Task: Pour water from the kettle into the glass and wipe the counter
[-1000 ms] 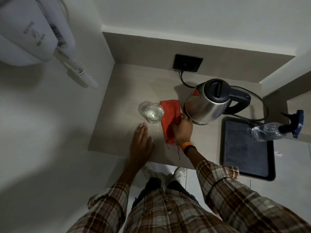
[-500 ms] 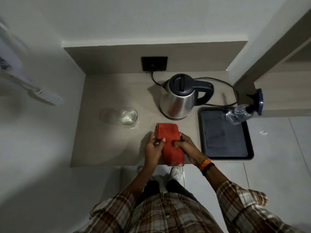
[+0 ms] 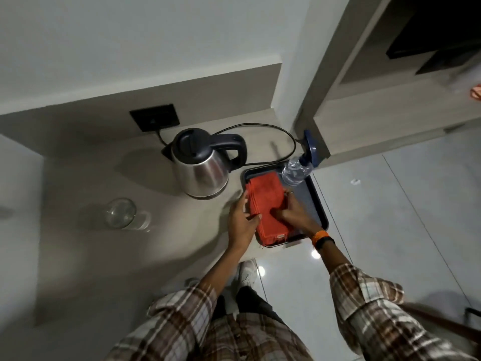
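We see both hands on the folded red cloth [image 3: 265,204], which lies in the dark tray [image 3: 316,201] at the worktop's [image 3: 104,256] right front corner: left hand [image 3: 240,222] steadying its left edge, right hand [image 3: 294,217] pressing on top. The kettle [image 3: 203,168] stands beside the tray, the glass [image 3: 121,213] toward the left edge.

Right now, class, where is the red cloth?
In the head view, the folded red cloth lies on the dark tray, right of the kettle, under both hands.

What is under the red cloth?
The red cloth lies folded on the dark tray, with both hands on it: left hand, right hand. The tray's middle is covered, so anything there cannot be seen.
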